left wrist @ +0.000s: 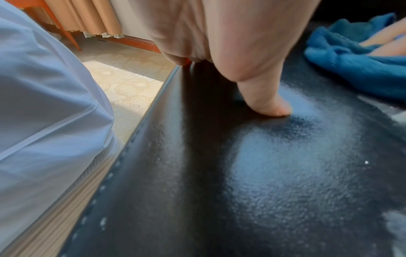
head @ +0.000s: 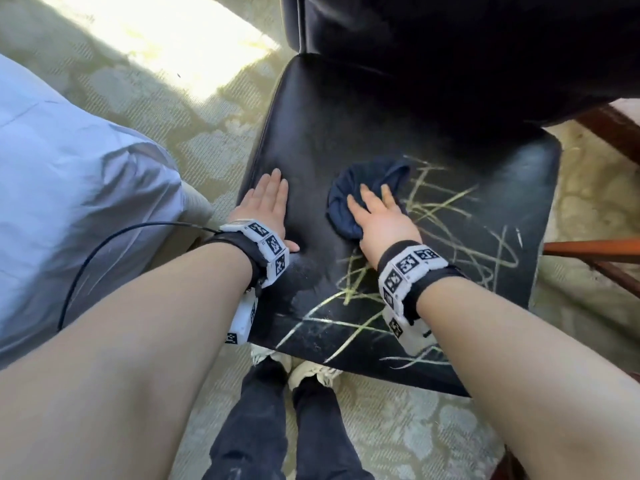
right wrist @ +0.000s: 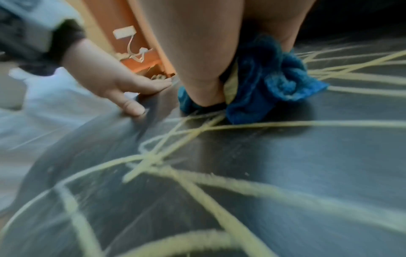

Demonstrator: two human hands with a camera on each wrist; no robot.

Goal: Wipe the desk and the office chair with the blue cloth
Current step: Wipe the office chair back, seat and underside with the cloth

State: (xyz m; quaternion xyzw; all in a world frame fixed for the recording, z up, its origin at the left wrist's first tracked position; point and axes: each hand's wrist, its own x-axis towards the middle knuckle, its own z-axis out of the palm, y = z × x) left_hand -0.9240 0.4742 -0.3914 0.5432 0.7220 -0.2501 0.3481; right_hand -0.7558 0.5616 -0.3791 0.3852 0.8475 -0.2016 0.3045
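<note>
The black leather seat of the office chair [head: 346, 133] fills the middle of the head view, crossed by yellowish scribble marks [head: 446, 202] over its right and front parts. A bunched blue cloth [head: 346, 188] lies near the seat's middle, and my right hand [head: 377, 209] presses on it with straight fingers. In the right wrist view the cloth [right wrist: 274, 83] bulges out from under the palm. My left hand [head: 270, 202] lies flat on the seat's left side, fingers straight, its thumb [left wrist: 270, 106] pressing into the leather. The desk is out of view.
A bed with pale blue bedding [head: 69, 188] stands close on the left of the chair. The chair's dark backrest [head: 450, 39] rises at the top. Wooden furniture legs [head: 595, 251] stand at the right. Patterned carpet [head: 194, 109] surrounds the chair; my feet [head: 304, 372] are at its front edge.
</note>
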